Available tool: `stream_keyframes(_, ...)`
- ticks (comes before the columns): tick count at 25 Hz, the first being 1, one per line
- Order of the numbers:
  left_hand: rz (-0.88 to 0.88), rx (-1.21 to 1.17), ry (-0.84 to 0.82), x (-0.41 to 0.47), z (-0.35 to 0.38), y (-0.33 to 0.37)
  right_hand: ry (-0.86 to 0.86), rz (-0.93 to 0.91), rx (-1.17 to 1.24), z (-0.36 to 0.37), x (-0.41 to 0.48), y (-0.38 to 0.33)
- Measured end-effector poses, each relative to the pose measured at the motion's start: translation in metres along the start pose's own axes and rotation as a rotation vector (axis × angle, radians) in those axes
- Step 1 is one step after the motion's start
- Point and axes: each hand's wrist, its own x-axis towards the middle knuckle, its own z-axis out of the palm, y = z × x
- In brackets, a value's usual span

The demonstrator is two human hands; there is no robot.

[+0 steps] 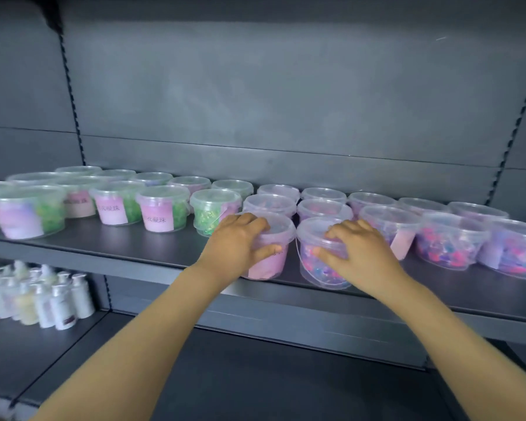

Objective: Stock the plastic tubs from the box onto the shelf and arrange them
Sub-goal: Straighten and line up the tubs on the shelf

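Two bare forearms reached up to a dark shelf (134,253). At its front edge, the left hand (237,243) curled over a pink-labelled tub (271,259), thumb on its side; the right hand (351,250) likewise clasped the tub of pink and blue beads (313,265) just beside it. This looked like arranging; next, likely squaring both tubs with the rows behind (325,208), which ran to the shelf's back edge.
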Motion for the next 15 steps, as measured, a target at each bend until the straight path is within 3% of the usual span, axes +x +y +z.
stream_keyframes(2, 0.013, -0.046, 0.000, -0.003, -0.009, 0.002, -0.074, -0.024, 0.156, -0.011, -0.007, 0.008)
stream_keyframes(5, 0.039, -0.030, -0.017, -0.005, -0.018, -0.006, -0.222, -0.026, 0.203, -0.028, -0.010, 0.016)
stream_keyframes(10, -0.059, 0.036, -0.174, -0.001, -0.026, -0.008, -0.193, 0.079, -0.163, -0.030, 0.013, -0.013)
stream_keyframes(15, -0.058, 0.108, 0.014, 0.007, -0.009, 0.000, -0.111, 0.040, -0.488, -0.015, 0.022, -0.036)
